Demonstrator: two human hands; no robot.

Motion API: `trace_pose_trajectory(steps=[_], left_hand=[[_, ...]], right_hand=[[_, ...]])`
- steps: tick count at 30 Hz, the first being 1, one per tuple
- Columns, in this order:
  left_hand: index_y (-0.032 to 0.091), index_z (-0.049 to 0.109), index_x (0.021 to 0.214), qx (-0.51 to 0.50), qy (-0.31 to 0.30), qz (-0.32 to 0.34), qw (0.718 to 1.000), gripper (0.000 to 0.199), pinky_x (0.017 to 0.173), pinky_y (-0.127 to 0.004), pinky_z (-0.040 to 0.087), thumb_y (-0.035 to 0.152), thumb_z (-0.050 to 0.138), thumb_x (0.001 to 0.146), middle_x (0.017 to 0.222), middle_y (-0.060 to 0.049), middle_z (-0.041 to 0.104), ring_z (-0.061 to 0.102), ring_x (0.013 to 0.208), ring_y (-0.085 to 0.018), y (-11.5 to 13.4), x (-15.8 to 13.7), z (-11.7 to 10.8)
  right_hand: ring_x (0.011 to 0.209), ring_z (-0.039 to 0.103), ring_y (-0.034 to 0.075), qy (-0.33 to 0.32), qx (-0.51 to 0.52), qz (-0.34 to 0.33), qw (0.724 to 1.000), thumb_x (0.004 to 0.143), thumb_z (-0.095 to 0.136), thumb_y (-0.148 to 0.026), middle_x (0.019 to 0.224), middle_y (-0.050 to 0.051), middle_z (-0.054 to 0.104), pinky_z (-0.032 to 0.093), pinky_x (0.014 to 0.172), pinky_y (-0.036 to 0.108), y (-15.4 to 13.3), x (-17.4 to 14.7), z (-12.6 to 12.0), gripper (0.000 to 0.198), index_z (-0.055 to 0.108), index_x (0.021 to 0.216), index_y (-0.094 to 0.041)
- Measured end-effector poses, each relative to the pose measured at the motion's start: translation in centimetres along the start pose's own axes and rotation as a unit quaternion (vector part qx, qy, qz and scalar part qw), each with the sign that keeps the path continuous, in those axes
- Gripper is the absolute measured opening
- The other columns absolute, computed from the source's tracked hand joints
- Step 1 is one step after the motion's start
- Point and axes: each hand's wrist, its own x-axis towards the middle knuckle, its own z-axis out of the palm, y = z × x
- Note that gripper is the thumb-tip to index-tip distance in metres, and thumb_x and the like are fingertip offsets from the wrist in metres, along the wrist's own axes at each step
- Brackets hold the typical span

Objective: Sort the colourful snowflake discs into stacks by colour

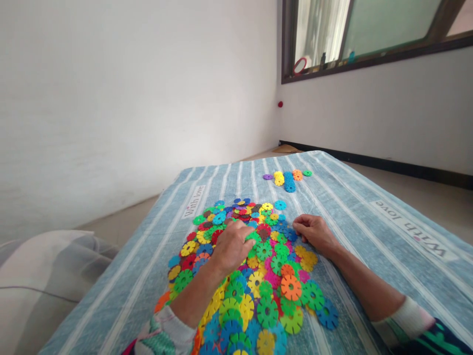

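Observation:
A large heap of colourful notched plastic discs, the snowflake building kind, covers the middle of the bed-like surface. My left hand is over the heap, back up, thumb and index finger apart beside a green disc; its other fingertips are hidden. At the heap's right edge, my right hand has its fingers drawn together in a pinch next to several blue discs. Whatever those fingertips hold, if anything, is too small to make out. Beyond the heap lie small sorted groups, among them blue discs and yellow discs.
A blue-and-white striped cloth covers the surface. Further single groups are a purple disc, orange discs and a green disc. White walls stand behind, with a window at upper right. Pale fabric lies at left.

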Motion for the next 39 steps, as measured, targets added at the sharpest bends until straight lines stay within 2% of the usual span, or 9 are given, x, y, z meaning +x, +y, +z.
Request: trace_pose_trajectory(steps=[4, 9, 13, 20, 26, 29, 34, 39], left_hand=[[0.021, 0.063, 0.097, 0.053, -0.028, 0.000, 0.998, 0.019, 0.088, -0.032, 0.040, 0.030, 0.054, 0.083, 0.090, -0.005, 0.058, 0.052, 0.096, -0.021, 0.2, -0.2, -0.3], [0.020, 0.061, 0.091, 0.101, -0.051, -0.004, 0.994, 0.018, 0.084, -0.032, 0.041, 0.033, 0.052, 0.084, 0.089, -0.005, 0.056, 0.052, 0.092, -0.022, 0.7, -0.2, -0.6], [0.020, 0.061, 0.090, 0.098, -0.048, 0.002, 0.994, 0.018, 0.084, -0.031, 0.040, 0.035, 0.052, 0.084, 0.088, -0.004, 0.055, 0.052, 0.092, -0.021, 0.6, -0.2, -0.3], [0.019, 0.062, 0.087, 0.054, -0.033, 0.014, 0.998, 0.016, 0.081, -0.031, 0.040, 0.032, 0.053, 0.082, 0.088, -0.005, 0.055, 0.051, 0.090, -0.021, 0.1, -0.3, 0.4], [0.019, 0.055, 0.081, 0.006, -0.025, 0.002, 1.000, 0.011, 0.076, -0.029, 0.039, 0.028, 0.056, 0.076, 0.087, -0.003, 0.055, 0.050, 0.088, -0.020, 0.4, -0.3, 0.7], [0.019, 0.050, 0.075, -0.026, -0.012, -0.021, 0.999, 0.010, 0.068, -0.027, 0.037, 0.024, 0.057, 0.072, 0.078, -0.001, 0.053, 0.050, 0.080, -0.019, 0.8, -0.3, 0.8], [0.020, 0.042, 0.065, -0.133, -0.049, -0.068, 0.988, 0.017, 0.054, -0.023, 0.029, 0.022, 0.059, 0.066, 0.059, 0.006, 0.042, 0.043, 0.058, -0.012, 0.6, 0.0, 0.4], [0.019, 0.048, 0.066, -0.202, -0.009, -0.107, 0.974, 0.015, 0.051, -0.021, 0.027, 0.026, 0.061, 0.062, 0.055, 0.008, 0.038, 0.037, 0.053, -0.010, 0.0, 0.3, -0.4]], right_hand=[[0.041, 0.046, 0.008, -0.002, 0.000, 0.003, 1.000, 0.070, 0.055, -0.033, 0.053, -0.003, 0.055, 0.036, 0.042, 0.019, -0.2, -0.1, 0.0, 0.017, 0.060, 0.068, -0.017], [0.041, 0.046, 0.008, 0.005, -0.004, 0.004, 1.000, 0.069, 0.055, -0.031, 0.053, -0.003, 0.056, 0.036, 0.043, 0.020, -0.5, -0.2, 0.0, 0.015, 0.060, 0.065, -0.017], [0.041, 0.046, 0.008, 0.004, 0.000, 0.004, 1.000, 0.070, 0.055, -0.029, 0.053, -0.003, 0.056, 0.036, 0.043, 0.020, -0.5, -0.1, 0.0, 0.014, 0.060, 0.066, -0.017], [0.042, 0.046, 0.008, 0.002, -0.005, 0.002, 1.000, 0.071, 0.055, -0.031, 0.053, -0.003, 0.055, 0.036, 0.043, 0.019, -0.5, -0.2, 0.0, 0.016, 0.059, 0.067, -0.016], [0.041, 0.046, 0.007, 0.001, -0.005, 0.004, 1.000, 0.070, 0.055, -0.029, 0.054, -0.003, 0.055, 0.036, 0.042, 0.019, -0.2, -0.1, 0.0, 0.015, 0.060, 0.067, -0.016], [0.041, 0.046, 0.007, 0.001, -0.009, 0.001, 1.000, 0.070, 0.055, -0.029, 0.053, -0.003, 0.055, 0.035, 0.042, 0.019, 0.0, 0.0, 0.0, 0.014, 0.060, 0.067, -0.016], [0.042, 0.047, 0.008, 0.003, -0.013, 0.000, 1.000, 0.070, 0.055, -0.028, 0.054, -0.003, 0.055, 0.035, 0.042, 0.019, 0.0, 0.1, 0.0, 0.013, 0.061, 0.067, -0.016], [0.042, 0.047, 0.008, 0.000, -0.010, 0.001, 1.000, 0.071, 0.054, -0.028, 0.053, -0.004, 0.054, 0.035, 0.042, 0.019, -0.2, 0.0, -0.1, 0.014, 0.061, 0.067, -0.016]])
